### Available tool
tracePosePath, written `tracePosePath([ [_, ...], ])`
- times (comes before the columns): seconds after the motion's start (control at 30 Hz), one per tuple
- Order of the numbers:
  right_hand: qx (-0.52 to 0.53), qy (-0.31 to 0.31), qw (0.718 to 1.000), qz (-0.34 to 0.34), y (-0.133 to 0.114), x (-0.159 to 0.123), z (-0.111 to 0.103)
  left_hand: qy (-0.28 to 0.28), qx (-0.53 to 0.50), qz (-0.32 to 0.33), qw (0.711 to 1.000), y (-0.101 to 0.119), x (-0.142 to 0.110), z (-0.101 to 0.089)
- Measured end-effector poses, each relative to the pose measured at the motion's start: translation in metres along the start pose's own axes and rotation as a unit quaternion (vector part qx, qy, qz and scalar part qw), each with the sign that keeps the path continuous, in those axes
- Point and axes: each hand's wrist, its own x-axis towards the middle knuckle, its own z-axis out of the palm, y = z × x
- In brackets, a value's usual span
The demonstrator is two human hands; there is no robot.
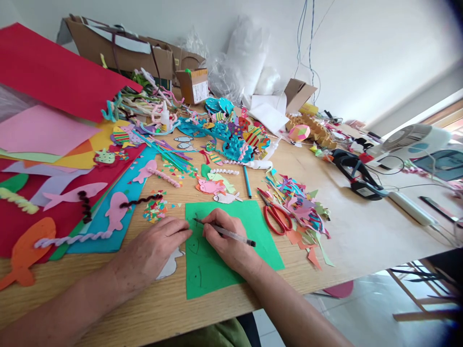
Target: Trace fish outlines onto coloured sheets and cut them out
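A sheet of green paper lies in front of me on the wooden table, with a few dark fish-like outlines along its left side. My right hand is closed around a pen with a clear barrel and black end. Its tip touches the sheet near the upper left. Flat beside the left edge rests my left hand, fingers stretched out and their tips on the paper. A grey-white paper cutout lies partly under that hand. Just right of the sheet are scissors with red handles.
Paper scraps are heaped to the right. Paper fish such as an orange one, with twisted pipe cleaners, lie on coloured sheets at left. A blue pen and glue bottle lie beyond. A headset and fan stand right.
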Motion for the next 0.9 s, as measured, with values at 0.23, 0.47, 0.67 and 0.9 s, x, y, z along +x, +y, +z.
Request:
tracePosePath([
  [0.23, 0.001, -0.002, 1.000, 0.000, -0.0003, -0.0001, -0.0006, 0.002, -0.004, -0.002, 1.000, -0.0002, -0.0006, 0.0012],
  [0.47, 0.009, -0.006, 1.000, -0.001, 0.0004, 0.0001, 0.0002, 0.013, 0.020, 0.016, 1.000, -0.0001, -0.0003, 0.0006],
  [0.67, 0.009, -0.006, 1.000, -0.003, -0.0009, 0.0006, 0.0001, 0.003, 0.005, 0.003, 1.000, 0.0001, -0.0011, 0.0005],
  [0.9, 0.013, -0.007, 1.000, -0.004, -0.0004, 0.0007, -0.0001, 0.010, 0.009, 0.014, 1.000, -0.0004, -0.0016, 0.0017],
])
